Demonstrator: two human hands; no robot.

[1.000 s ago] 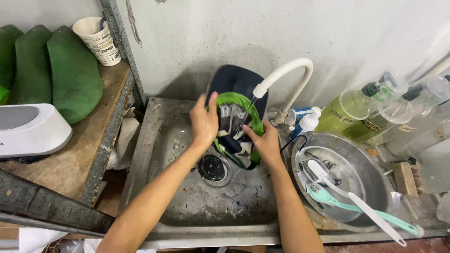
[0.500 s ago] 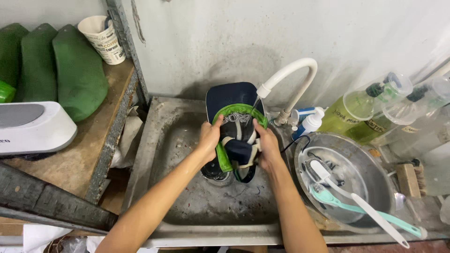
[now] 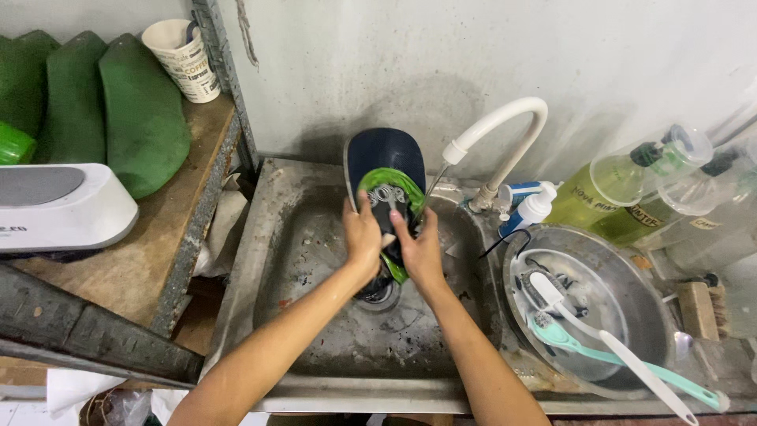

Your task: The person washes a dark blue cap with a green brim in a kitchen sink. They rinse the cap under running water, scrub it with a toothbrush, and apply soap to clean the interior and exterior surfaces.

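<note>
Gripping the navy and green shoe (image 3: 384,185) from both sides, left hand (image 3: 363,235) and right hand (image 3: 419,248) with fingers closed round it, now lifting it upright above the sink (image 3: 272,237) drain, closer under the white tap (image 3: 497,126).

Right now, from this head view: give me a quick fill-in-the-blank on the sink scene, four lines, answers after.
1. Both hands hold a navy and green shoe over the ___.
2. The white faucet curves toward the ___.
3. Two long-handled brushes lie in the round metal ___.
4. The paper cup stands on the wooden ___.

Missing words: sink; shoe; basin; shelf
</note>
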